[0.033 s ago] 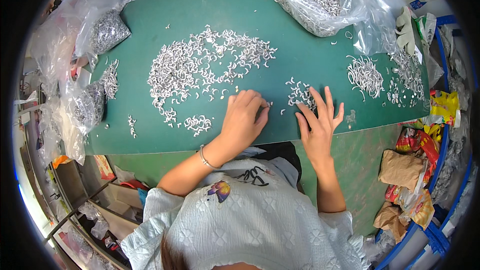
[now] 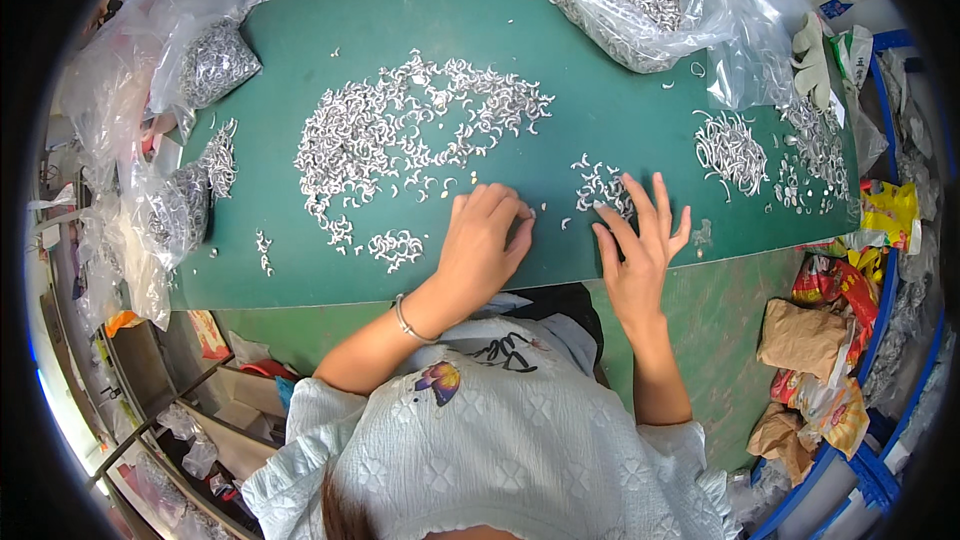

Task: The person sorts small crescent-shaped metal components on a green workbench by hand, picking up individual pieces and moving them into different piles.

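My left hand (image 2: 485, 238), a bracelet on its wrist, rests on the green tabletop with its fingers curled in toward the thumb. Whatever they hold is hidden; small pale pieces lie beside the fingertips. Spread fingers mark my right hand (image 2: 643, 240), whose index fingertip touches the near edge of a small pile of curved silvery pieces (image 2: 600, 185). Beyond my left hand spreads a large heap of similar curved pieces (image 2: 350, 135). A small cluster of the pieces (image 2: 396, 249) lies left of that hand.
Clear plastic bags filled with pieces stand at far right (image 2: 640, 0) and left (image 2: 215, 65). Longer curved pieces (image 2: 732, 152) are heaped on the right. The table's near edge runs before my body. Blue shelving (image 2: 880, 270) with packages stands right, drawers (image 2: 245, 410) lower left.
My left hand has drawn back very slightly toward the lower left. The right hand has shifted a few pixels to the right; the piles look the same.
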A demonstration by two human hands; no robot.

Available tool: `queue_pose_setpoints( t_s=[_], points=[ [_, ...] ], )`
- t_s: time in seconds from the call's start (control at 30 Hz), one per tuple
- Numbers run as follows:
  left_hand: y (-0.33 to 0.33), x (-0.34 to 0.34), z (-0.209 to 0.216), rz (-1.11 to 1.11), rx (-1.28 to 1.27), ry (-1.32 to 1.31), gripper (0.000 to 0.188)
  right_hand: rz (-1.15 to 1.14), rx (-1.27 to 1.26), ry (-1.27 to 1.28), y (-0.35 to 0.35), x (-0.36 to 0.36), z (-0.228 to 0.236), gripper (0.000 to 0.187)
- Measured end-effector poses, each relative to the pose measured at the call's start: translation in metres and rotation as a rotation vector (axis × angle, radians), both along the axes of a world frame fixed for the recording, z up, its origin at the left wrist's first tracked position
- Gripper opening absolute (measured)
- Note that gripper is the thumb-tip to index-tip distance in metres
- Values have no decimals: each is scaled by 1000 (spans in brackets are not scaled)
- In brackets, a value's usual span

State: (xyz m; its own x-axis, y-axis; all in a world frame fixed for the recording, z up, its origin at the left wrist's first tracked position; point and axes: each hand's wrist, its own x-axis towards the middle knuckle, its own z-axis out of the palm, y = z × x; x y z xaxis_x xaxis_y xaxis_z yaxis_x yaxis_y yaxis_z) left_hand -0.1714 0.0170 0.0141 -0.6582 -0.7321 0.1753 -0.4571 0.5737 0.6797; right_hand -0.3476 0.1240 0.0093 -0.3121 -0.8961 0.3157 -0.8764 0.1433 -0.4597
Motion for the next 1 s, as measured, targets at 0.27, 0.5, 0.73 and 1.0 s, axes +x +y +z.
queue_pose_setpoints(
  t_s=[0.27, 0.5, 0.73, 1.0],
  points=[
    [13, 28, 6, 10, 28, -53, 18, 28, -74, 75, -15, 7, -17, 11],
    [15, 46, 8, 77, -36, -128, 19, 19, -71, 70, -16, 9, -13, 9],
    [15, 59, 12, 93, -53, -146, 19, 0, -108, 82, -21, 4, -12, 7],
    [15, 85, 14, 165, -75, -174, 18, 218, -132, -158, -34, 67, 6, 8]
  ],
)
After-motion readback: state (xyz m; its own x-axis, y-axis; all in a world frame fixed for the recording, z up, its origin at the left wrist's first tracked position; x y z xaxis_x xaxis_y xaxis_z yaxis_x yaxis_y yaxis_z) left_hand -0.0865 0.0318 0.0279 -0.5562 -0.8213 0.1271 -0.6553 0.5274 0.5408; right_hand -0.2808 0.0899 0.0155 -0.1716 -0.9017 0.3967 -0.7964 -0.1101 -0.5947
